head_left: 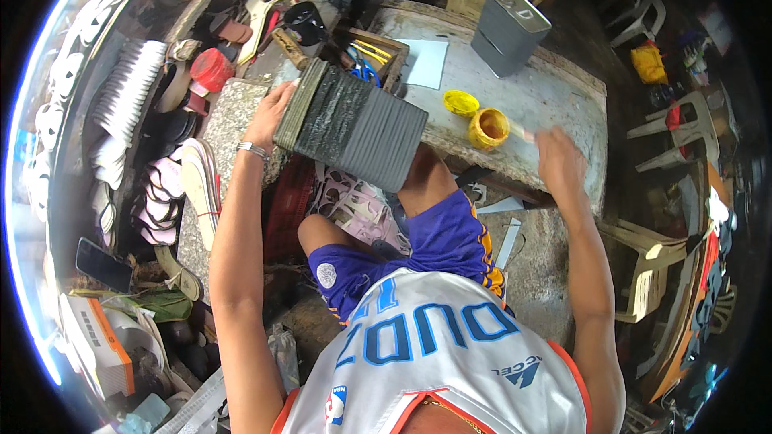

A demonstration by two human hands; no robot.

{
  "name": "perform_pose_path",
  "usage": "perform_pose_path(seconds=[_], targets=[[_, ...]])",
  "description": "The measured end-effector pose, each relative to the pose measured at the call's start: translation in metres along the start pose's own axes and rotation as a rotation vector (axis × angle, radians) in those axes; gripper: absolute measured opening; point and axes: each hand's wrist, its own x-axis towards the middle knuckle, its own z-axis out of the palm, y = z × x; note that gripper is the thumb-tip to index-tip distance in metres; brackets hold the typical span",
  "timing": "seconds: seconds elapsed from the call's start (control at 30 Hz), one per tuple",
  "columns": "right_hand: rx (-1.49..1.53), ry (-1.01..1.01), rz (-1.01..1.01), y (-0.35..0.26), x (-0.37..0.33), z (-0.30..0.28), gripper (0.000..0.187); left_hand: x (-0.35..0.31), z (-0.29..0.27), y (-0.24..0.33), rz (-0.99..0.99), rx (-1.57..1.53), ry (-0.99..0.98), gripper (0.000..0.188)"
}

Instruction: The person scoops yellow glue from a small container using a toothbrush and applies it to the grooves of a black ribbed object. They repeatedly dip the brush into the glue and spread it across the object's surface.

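Observation:
My left hand (271,116) grips the left edge of a thick stack of dark grey sheets (366,133), fanned so their edges form steps. A band across the stack looks black and glossy; the right part is dull grey. It is held over my knees. My right hand (561,162) is closed and blurred by motion, above the right side of the table. From it a pale, smeared brush (521,132) points toward an open yellow jar (489,130). The jar's yellow lid (461,103) lies beside it.
A grey metal can (508,32) and a pale blue sheet (424,63) are on the worn table (575,100). A wooden tray (396,56) holds blue-handled scissors (366,70). Shoe parts crowd the left shelves; a phone (104,265) lies there. Plastic chairs (683,130) stand right.

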Motion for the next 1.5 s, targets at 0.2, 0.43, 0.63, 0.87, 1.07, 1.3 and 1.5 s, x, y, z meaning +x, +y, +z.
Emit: perform_pose_path(seconds=[0.2,0.43,0.63,0.87,1.07,1.3,1.5], targets=[[0.065,0.239,0.094,0.001,-0.010,-0.018,0.018,-0.004,0.003,0.011,-0.050,0.044,-0.019,0.055],[0.049,-0.207,0.053,-0.020,-0.006,-0.022,0.019,-0.006,0.003,0.008,0.022,0.072,0.020,0.050],[0.775,0.251,-0.026,-0.098,0.019,-0.004,0.021,-0.008,0.008,0.016,0.001,0.068,0.047,0.051],[0.768,0.187,-0.014,-0.161,0.030,0.055,0.022,-0.008,0.006,0.015,0.044,0.102,0.023,0.050],[0.745,0.238,-0.097,-0.166,0.044,0.060,0.022,-0.011,0.008,0.019,0.031,0.087,0.043,0.051],[0.718,0.043,-0.532,-0.185,-0.026,0.022,0.030,-0.010,0.012,0.025,-0.021,0.094,0.082,0.051],[0.747,0.175,-0.150,-0.172,0.026,0.026,0.035,-0.008,0.009,0.019,0.007,0.087,0.025,0.047]])
